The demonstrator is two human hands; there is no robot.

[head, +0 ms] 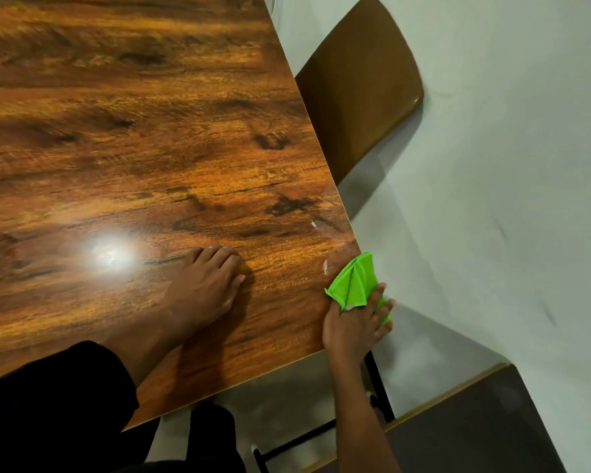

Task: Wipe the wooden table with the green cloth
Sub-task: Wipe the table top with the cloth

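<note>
Green cloth (352, 280): bright lime, folded into creased pleats with a stitched hem showing, at 4 o'clock in view, on the wooden table (144, 138) at its right edge near the corner. My right hand (354, 324) grips it, fingers only slightly bent, cloth bunched over the thumb side and peeking out under the fingertips. Two pale smears on the wood at 11 o'clock from the cloth. My left hand (203, 290) rests flat on the table at 6 o'clock, fingers straight, holding nothing. Lamp glare (111, 254) at 9 o'clock from that hand. Brown chair (359, 93) at 1 o'clock
</note>
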